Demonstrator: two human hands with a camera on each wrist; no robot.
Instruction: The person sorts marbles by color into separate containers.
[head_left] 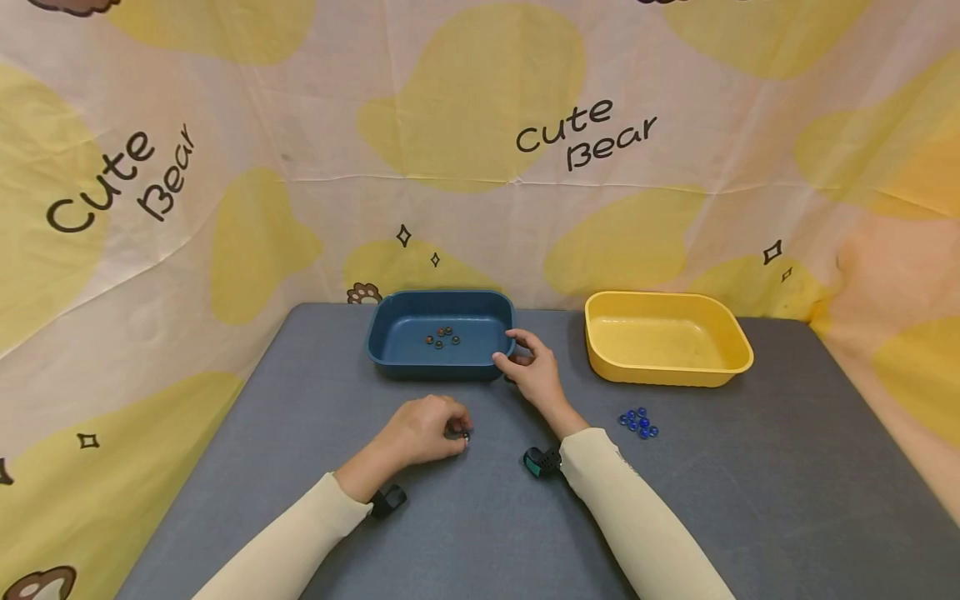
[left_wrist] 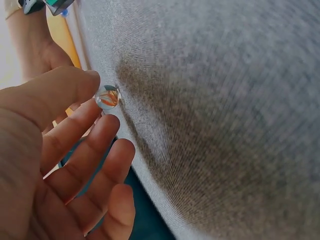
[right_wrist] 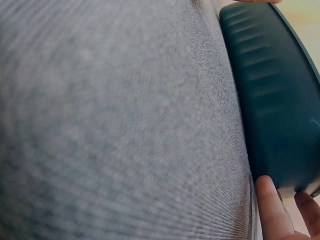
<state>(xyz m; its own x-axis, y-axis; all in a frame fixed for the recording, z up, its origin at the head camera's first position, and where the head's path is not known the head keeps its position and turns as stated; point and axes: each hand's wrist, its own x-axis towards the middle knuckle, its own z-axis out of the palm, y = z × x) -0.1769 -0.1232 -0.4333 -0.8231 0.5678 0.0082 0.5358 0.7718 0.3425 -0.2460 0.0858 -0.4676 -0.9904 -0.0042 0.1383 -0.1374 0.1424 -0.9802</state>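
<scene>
In the left wrist view, a clear marble [left_wrist: 108, 97] with an orange swirl sits between the thumb and forefinger of my left hand [head_left: 429, 429], low over the grey cloth. The other fingers are loosely bent. My right hand [head_left: 536, 375] holds the right end of the blue tub [head_left: 441, 370], thumb at the front corner and a finger at the rim. On the tub floor lie several marbles [head_left: 439, 343] with brownish colouring. The right wrist view shows the tub's ribbed outer wall [right_wrist: 270, 100] and fingertips against its end.
Right of the blue tub stands a yellow tub [head_left: 667, 372]. Several blue marbles [head_left: 643, 423] lie in a cluster on the grey table [head_left: 750, 483] in front of it. A printed cloth [head_left: 480, 225] hangs behind the table.
</scene>
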